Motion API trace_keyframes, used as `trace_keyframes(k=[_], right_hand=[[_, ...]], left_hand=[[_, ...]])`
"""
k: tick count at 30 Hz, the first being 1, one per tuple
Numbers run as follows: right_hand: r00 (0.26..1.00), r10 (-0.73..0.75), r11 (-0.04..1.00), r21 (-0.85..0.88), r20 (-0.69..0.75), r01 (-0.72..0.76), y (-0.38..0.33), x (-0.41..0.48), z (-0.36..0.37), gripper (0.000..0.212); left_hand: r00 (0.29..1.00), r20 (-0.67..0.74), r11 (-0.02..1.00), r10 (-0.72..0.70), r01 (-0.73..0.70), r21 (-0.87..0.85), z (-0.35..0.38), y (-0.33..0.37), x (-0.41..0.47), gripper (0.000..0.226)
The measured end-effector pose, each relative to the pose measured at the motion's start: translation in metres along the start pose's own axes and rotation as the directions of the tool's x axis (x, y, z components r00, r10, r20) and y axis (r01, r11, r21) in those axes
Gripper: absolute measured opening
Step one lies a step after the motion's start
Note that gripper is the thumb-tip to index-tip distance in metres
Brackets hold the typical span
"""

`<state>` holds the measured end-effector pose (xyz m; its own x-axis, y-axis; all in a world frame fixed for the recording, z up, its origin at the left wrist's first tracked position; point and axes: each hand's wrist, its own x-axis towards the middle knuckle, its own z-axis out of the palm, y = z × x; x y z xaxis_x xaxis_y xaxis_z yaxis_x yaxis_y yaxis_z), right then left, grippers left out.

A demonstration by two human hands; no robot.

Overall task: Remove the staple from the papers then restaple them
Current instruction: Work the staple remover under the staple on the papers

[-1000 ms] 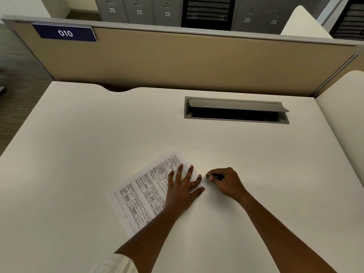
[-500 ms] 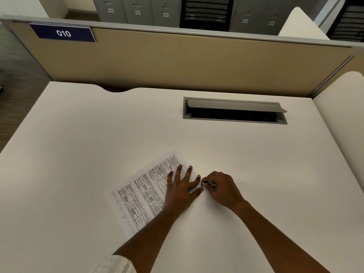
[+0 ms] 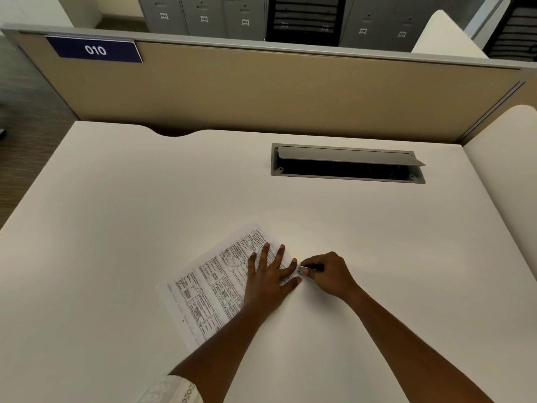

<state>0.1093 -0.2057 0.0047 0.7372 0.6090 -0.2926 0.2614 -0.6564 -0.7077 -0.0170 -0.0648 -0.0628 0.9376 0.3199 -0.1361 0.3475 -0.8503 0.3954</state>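
Observation:
The printed papers [image 3: 215,283] lie at an angle on the white desk [image 3: 145,199], near its front middle. My left hand [image 3: 268,276] presses flat on their right part, fingers spread and straight. My right hand [image 3: 327,274] is curled round a small dark tool with a metal tip [image 3: 305,269], whose tip sits at the papers' right corner, just beside my left index finger. The staple itself is too small to make out, and I cannot tell whether the tool is a stapler or a remover.
A grey cable hatch [image 3: 347,164] with its lid raised is set into the desk at the back right. A tan partition [image 3: 261,91] with a blue "010" sign [image 3: 94,50] closes the far edge. Another desk [image 3: 505,175] adjoins on the right.
My right hand has slid left with the tool, from a little way off the papers to their right corner. My left hand has stayed pressed on the papers.

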Motion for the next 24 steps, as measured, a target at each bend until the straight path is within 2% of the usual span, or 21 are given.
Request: trace_keyframes(k=[4,7,11,15,21,24], right_hand=[[0.996,0.081,0.994,0.064,0.044,-0.084,-0.003,0.002,-0.004,0.016],[0.991,0.131,0.983,0.128,0.011,-0.131,-0.001,0.002,-0.007,0.014],[0.999,-0.037,0.998,-0.047,-0.028,0.036,0.004,-0.007,-0.002,0.016],[0.972,-0.235,0.943,-0.245,-0.009,0.225,0.007,-0.018,0.002,0.017],[0.961,-0.276,0.876,-0.408,0.015,0.258,0.005,-0.021,0.005,0.02],[0.956,-0.294,0.861,-0.428,0.023,0.275,0.005,-0.02,0.006,0.02]], left_hand=[[1.0,0.003,1.0,0.001,-0.001,0.009,-0.001,0.0,0.0,0.056],[1.0,0.005,1.0,-0.002,0.002,0.003,-0.002,0.001,0.0,0.056],[1.0,-0.003,1.0,0.001,-0.001,0.014,-0.001,-0.001,-0.001,0.057],[1.0,-0.025,1.0,0.015,-0.014,0.014,-0.001,0.0,-0.002,0.058],[0.994,-0.102,0.998,0.047,-0.052,-0.039,-0.002,0.001,-0.006,0.05],[0.993,-0.11,0.996,0.045,-0.053,-0.07,-0.002,0.001,-0.006,0.048]])
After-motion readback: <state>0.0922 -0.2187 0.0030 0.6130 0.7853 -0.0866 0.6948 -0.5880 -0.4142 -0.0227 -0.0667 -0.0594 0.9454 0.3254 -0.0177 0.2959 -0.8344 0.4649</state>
